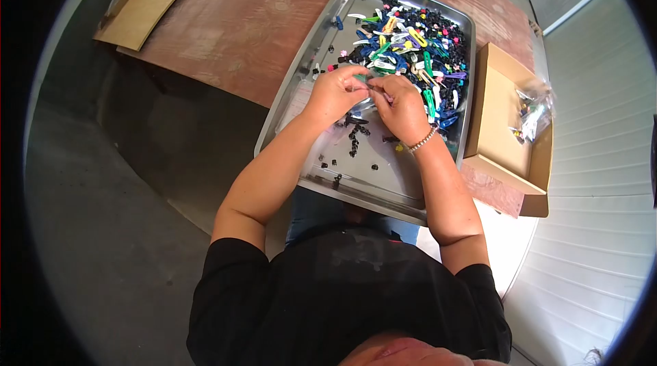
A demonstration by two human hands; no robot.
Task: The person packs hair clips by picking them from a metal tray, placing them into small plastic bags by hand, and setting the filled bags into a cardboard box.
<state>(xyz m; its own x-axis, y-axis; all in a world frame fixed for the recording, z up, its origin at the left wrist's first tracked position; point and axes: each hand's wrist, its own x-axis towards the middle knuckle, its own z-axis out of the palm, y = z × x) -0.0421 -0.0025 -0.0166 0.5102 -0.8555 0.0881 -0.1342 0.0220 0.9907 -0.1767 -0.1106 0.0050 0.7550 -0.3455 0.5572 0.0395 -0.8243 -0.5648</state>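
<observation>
Over the middle of a metal tray (393, 181), my left hand (334, 98) and my right hand (401, 107) meet with fingertips nearly together. Both pinch what looks like a small clear plastic bag (366, 104), mostly covered by the fingers. A bit of green shows between the hands. Beyond them lies a heap of hair clips (417, 39), with snap clips in white, green, yellow, blue and purple among many small dark ones. Several small black claw clips (354, 141) are scattered nearer my body. A bead bracelet (423, 140) circles my right wrist.
To the right of the tray, an open cardboard box (487, 102) contains clear bags (535, 114) with small coloured items inside. The reddish wooden table (239, 31) extends left and back. A wooden board (161, 0) sits at its far left edge. A pale ribbed wall (595, 120) rises at right.
</observation>
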